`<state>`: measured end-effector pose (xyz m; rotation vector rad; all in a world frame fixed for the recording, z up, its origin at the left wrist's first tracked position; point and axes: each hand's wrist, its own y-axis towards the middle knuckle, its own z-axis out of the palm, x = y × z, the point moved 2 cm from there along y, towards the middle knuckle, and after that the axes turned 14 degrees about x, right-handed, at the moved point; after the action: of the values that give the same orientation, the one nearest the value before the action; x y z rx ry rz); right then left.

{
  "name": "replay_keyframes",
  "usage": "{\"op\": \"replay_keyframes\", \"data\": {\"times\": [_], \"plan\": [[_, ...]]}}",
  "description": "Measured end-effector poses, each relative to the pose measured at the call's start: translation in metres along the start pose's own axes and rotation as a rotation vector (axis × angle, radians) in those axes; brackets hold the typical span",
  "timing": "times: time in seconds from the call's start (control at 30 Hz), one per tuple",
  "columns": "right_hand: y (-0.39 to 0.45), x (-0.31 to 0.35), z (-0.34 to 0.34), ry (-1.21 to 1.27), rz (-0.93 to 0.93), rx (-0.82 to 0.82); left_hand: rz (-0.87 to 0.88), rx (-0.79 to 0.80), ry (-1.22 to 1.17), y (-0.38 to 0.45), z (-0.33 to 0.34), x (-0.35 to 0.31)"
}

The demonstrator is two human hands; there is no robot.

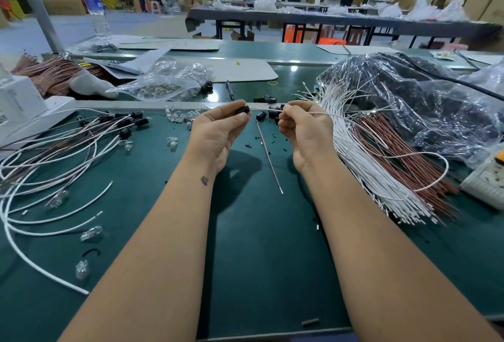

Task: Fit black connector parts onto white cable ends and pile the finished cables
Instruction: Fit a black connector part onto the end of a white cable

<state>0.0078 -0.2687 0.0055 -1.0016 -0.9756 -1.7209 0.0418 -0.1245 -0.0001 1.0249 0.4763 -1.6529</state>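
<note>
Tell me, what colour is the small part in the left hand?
Black connector part, seen in the head view.

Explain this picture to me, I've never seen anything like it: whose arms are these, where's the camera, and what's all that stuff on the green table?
There is no machine here. One camera worn on a person's head looks down at their two bare arms. The left hand pinches a black connector part. The right hand pinches the end of a white cable that loops off to the right. On the green table, finished cables with black ends lie piled at the left. A bundle of white and brown cables waits at the right, with loose black parts between the hands.
</note>
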Motion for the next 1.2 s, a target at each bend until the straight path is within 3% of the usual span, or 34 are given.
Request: {"op": "replay_keyframes", "data": {"times": [0.37, 0.63, 0.93, 1.07, 1.2], "plan": [[-0.0001, -0.0027, 0.0041, -0.185, -0.013, 0.024, 0.040, 0.037, 0.007, -0.0001, -0.0015, 0.0002], [0.0006, 0.0043, -0.0039, -0.020, -0.014, 0.018, 0.002, 0.038, 0.025, -0.0008, -0.0014, 0.0008], [-0.0013, -0.0008, 0.0050, -0.089, 0.009, 0.079, 0.001, 0.037, 0.088, -0.0009, -0.0020, 0.0016], [0.0001, 0.0013, 0.0011, -0.051, -0.032, 0.029, -0.034, 0.045, 0.177, -0.0003, -0.0029, 0.0031], [0.0004, -0.0025, 0.0021, -0.094, 0.011, 0.084, -0.041, 0.073, 0.287, -0.0001, -0.0018, 0.0061]]}}
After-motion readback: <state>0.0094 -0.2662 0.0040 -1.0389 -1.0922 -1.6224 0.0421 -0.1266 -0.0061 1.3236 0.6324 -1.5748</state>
